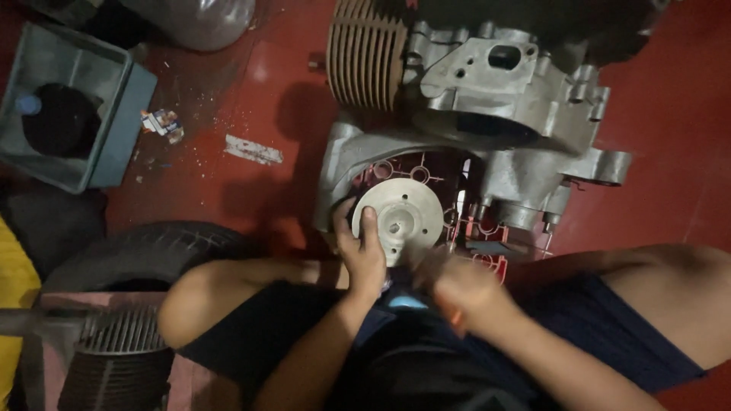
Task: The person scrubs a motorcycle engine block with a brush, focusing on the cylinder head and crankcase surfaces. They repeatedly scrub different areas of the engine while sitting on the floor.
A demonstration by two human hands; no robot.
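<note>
two hands work at a big grey metal engine case (502, 114) on the red floor (670, 106). the left hand (364, 255) has its fingers (368, 222) curled on a round silver metal disc (397, 220) by the case. the right hand (464, 293) is blurry, so i cannot tell its grip.

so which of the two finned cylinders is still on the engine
The brown finned cylinder at the top, joined to the grey engine case. The dark finned one stands apart at bottom left.

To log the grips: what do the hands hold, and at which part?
The left hand holds the round metal disc at its left rim, thumb on its face. The right hand is blurred; what it holds cannot be told.
</note>
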